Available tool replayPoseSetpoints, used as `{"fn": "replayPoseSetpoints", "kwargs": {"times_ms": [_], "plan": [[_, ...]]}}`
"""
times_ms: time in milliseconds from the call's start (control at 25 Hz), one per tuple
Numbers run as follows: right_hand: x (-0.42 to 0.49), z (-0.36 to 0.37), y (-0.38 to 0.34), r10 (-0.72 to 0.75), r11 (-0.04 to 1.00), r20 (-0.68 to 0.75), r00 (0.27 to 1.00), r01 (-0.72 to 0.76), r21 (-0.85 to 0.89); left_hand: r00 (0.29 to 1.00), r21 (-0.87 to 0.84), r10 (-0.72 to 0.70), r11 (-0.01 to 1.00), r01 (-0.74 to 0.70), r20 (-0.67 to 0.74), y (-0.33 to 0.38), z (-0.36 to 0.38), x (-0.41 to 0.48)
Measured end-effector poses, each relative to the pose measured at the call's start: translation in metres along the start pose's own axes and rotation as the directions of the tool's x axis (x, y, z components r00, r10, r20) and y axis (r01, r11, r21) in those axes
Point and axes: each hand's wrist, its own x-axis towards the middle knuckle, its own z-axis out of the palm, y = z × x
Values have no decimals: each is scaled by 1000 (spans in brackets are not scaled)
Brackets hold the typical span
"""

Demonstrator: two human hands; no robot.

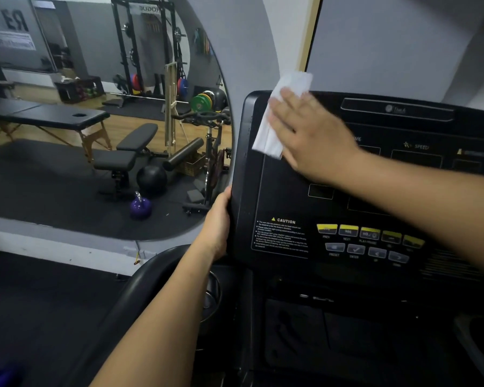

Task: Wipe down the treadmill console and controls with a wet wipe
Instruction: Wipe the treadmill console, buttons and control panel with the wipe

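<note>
**Grip.** The right hand [313, 138] lies flat, fingers straight and together, and presses a folded white wipe [280, 113] against the upper left corner of the console [291, 196]. Pressure alone pins the wipe — no finger curls round it. One end sticks out past the fingertips and over the console's top edge. The other hangs out beside the palm, unpressed. The left hand [218, 224] grips the console's left rim, below the wiping hand, with its fingers wrapped out of sight behind.

**Risks noted.**
- With only flat pressure on it, the wipe could slide out or bunch on a fast stroke or a lifted palm, leaving skin on the panel instead.
- The loose end past the fingertips could fold over the top edge, so the corner is missed.
- The buttons [369, 238] sit well below the pressing hand, near the forearm. Firm wiping there might trigger a function if the machine is powered — the display windows look dark.
- Moisture could seep round the button edges.
- The rim under the left grip goes unwiped unless that hand shifts.
</note>
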Motion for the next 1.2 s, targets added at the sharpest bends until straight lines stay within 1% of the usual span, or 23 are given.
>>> {"fn": "replayPoseSetpoints", "kwargs": {"times_ms": [120, 160, 200, 240, 320, 360, 440, 480, 560, 640, 720, 800, 880, 920, 1000, 1040, 1080, 1120, 1160, 1200], "plan": [[-26, 5, -38, -142, 987, -17, 990, 143, 68, 1000, 30, 30, 999, -29, -8, -1, 2, 0], [-28, 4, -40, -167, 982, -13, 986, 167, 82, 999, 52, 36, 998, -35, -14, -1, 2, -2], [-25, 0, -39, -154, 985, -19, 988, 155, 81, 998, 72, 50, 996, -48, -24, -1, 1, -2], [-18, -6, -36, -100, 992, -30, 995, 102, 69, 997, 85, 64, 995, -61, -35, 0, 1, -3], [0, -17, -37, 65, 994, -9, 998, -64, 87, 996, 111, 76, 991, -70, -51, 0, 1, -1], [8, -23, -38, 138, 984, 16, 990, -139, 114, 996, 124, 74, 990, -67, -55, 0, 1, -1], [21, -29, -34, 233, 959, 60, 971, -240, 154, 993, 157, 88, 985, -75, -73, -1, 2, -1], [24, -32, -32, 252, 955, 68, 965, -259, 146, 993, 184, 91, 980, -76, -76, -1, 2, 0], [28, -36, -27, 217, 969, 81, 973, -225, 103, 991, 236, 112, 967, -92, -73, -1, 1, 2], [30, -39, -22, 194, 970, 158, 968, -214, 116, 986, 275, 143, 954, -115, -83, -2, 0, 3], [31, -40, -19, 232, 947, 206, 951, -269, 174, 976, 334, 194, 931, -150, -102, -2, -1, 5], [33, -43, -18, 311, 917, 205, 928, -350, 192, 967, 375, 223, 913, -162, -126, -3, -1, 5], [37, -45, -16, 351, 910, 176, 920, -380, 168, 963, 403, 243, 898, -177, -119, -2, -2, 5], [39, -45, -15, 326, 924, 139, 935, -347, 161, 960, 414, 259, 889, -194, -107, -2, -2, 5], [39, -44, -11, 178, 974, 54, 983, -184, 129, 958, 416, 267, 887, -201, -107, -2, -1, 4], [38, -43, -9, 112, 986, 27, 993, -114, 119, 958, 416, 262, 889, -194, -114, -2, -1, 4], [39, -43, -6, 69, 989, 44, 997, -74, 130, 959, 417, 258, 889, -188, -117, -1, -1, 4], [39, -45, -4, 64, 983, 93, 994, -79, 167, 959, 425, 258, 886, -186, -117, -1, -1, 4], [39, -46, -3, 96, 971, 158, 983, -127, 202, 959, 434, 259, 882, -185, -117, -1, -1, 4], [39, -46, -2, 152, 954, 193, 969, -195, 228, 958, 440, 261, 879, -185, -119, -2, -1, 5]]}}
